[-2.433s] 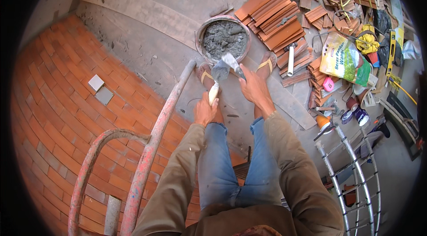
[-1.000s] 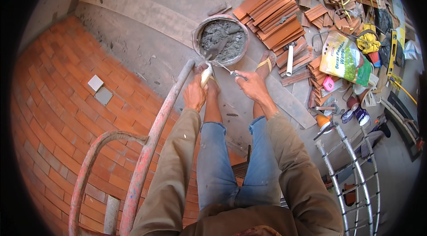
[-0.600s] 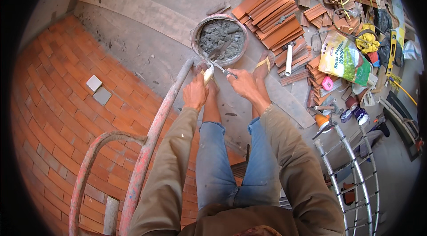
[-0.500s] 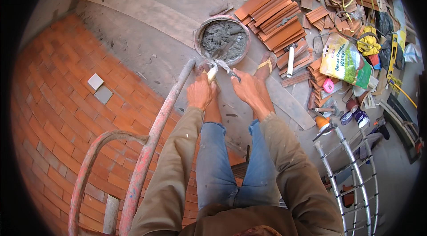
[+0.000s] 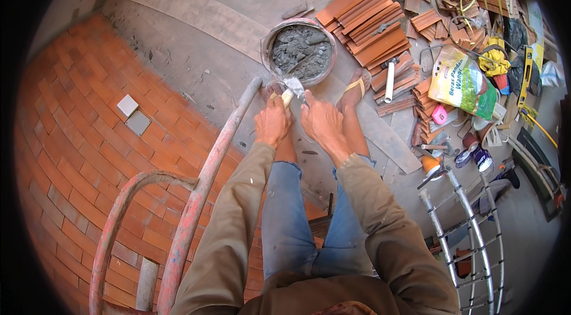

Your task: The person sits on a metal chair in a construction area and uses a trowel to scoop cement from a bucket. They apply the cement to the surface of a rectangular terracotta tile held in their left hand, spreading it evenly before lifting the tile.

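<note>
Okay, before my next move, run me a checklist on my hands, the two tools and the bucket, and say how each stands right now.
1. Left hand closed around the handle of the pale-handled trowel: ok.
2. Right hand gripping the pale-bladed tool: ok.
3. Bucket standing mouth up, grey mix inside: ok.
4. Hands covered: not ok, both are bare.
5. Tools apart from each other: cannot tell, they overlap in this view.
6. Enough room between the left hand and the painted metal frame: cannot tell; a gap shows, but its depth is unclear from above.
</note>
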`<move>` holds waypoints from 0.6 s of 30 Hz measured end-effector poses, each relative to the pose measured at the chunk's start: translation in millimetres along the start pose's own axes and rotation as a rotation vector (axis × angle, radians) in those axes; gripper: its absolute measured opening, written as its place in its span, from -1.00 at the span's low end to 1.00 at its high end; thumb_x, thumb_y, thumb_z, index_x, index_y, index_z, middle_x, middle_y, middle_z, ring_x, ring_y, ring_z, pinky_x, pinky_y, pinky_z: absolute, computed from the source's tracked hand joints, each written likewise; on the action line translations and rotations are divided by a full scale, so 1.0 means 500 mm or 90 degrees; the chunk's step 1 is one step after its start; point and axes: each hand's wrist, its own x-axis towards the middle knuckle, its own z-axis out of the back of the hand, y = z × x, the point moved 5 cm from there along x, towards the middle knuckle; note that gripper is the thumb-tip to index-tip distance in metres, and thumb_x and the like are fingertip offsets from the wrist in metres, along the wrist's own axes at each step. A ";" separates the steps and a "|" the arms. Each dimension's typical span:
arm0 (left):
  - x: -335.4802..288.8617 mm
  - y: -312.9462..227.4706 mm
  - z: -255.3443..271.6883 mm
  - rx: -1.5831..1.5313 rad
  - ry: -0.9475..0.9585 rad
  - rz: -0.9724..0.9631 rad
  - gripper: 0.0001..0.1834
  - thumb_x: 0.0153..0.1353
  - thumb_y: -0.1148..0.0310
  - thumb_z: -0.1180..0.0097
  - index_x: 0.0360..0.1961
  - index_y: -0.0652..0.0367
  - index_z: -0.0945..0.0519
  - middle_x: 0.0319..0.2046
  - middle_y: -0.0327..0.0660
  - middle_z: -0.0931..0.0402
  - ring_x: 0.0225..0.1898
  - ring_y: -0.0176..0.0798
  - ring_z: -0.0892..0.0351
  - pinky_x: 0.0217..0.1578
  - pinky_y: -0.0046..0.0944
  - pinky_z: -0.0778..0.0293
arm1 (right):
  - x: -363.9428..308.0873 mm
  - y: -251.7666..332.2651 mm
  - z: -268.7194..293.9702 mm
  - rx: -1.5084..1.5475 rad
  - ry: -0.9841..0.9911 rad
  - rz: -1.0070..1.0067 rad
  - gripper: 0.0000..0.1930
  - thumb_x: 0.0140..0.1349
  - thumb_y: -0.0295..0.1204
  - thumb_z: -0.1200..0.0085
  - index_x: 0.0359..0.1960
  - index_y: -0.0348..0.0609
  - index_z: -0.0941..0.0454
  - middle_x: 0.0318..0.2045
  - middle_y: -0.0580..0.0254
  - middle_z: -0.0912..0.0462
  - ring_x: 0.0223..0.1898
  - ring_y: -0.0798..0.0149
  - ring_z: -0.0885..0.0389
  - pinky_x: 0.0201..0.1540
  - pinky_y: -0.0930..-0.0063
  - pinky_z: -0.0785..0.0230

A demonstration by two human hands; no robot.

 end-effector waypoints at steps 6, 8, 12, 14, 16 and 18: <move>-0.005 -0.034 0.019 -0.057 -0.038 0.002 -0.66 0.17 0.27 -0.12 -0.10 0.26 -0.47 -0.20 0.15 -0.56 -0.26 0.27 -0.62 -0.27 0.19 -0.52 | 0.013 -0.056 -0.028 0.073 -0.055 -0.015 -0.52 0.28 -0.20 0.02 0.21 -0.05 -0.49 -0.27 -0.19 -0.67 -0.14 -0.21 -0.64 -0.07 -0.06 -0.43; -0.004 -0.043 0.020 -0.083 -0.051 0.001 -0.67 0.18 0.27 -0.12 -0.11 0.25 -0.48 -0.21 0.16 -0.57 -0.26 0.27 -0.62 -0.26 0.18 -0.52 | 0.018 -0.056 -0.027 0.104 -0.059 -0.022 -0.52 0.28 -0.19 0.02 0.21 -0.06 -0.50 -0.24 -0.19 -0.68 -0.13 -0.21 -0.63 -0.05 -0.06 -0.42; -0.009 -0.049 0.019 -0.117 -0.066 0.037 -0.68 0.16 0.27 -0.13 -0.14 0.27 -0.49 -0.23 0.18 -0.57 -0.25 0.29 -0.60 -0.24 0.18 -0.50 | 0.020 -0.084 -0.021 0.182 -0.127 -0.081 -0.53 0.27 -0.18 0.00 0.17 -0.10 -0.53 -0.21 -0.20 -0.67 -0.13 -0.22 -0.63 -0.07 -0.02 -0.44; -0.014 -0.037 0.019 -0.126 -0.040 0.073 -0.68 0.15 0.28 -0.14 -0.16 0.27 -0.51 -0.25 0.18 -0.57 -0.24 0.30 -0.59 -0.23 0.18 -0.49 | 0.001 -0.049 0.039 0.190 -0.104 -0.104 -0.53 0.26 -0.18 -0.02 0.16 -0.12 -0.53 -0.21 -0.21 -0.67 -0.15 -0.23 -0.63 -0.09 -0.01 -0.45; -0.019 -0.015 0.004 -0.146 -0.038 0.078 -0.67 0.14 0.29 -0.14 -0.15 0.27 -0.48 -0.22 0.19 -0.55 -0.23 0.32 -0.58 -0.22 0.19 -0.48 | -0.004 -0.047 0.045 0.163 -0.127 -0.031 -0.53 0.26 -0.19 -0.03 0.15 -0.13 -0.54 -0.21 -0.19 -0.67 -0.16 -0.22 -0.63 -0.10 0.02 -0.46; -0.026 0.004 -0.010 -0.159 -0.056 0.077 -0.68 0.14 0.31 -0.12 -0.15 0.28 -0.45 -0.21 0.21 -0.54 -0.22 0.34 -0.56 -0.20 0.19 -0.46 | -0.008 -0.046 0.053 0.143 -0.132 0.033 -0.55 0.27 -0.20 -0.04 0.14 -0.13 -0.55 -0.21 -0.18 -0.67 -0.16 -0.18 -0.65 -0.11 0.07 -0.47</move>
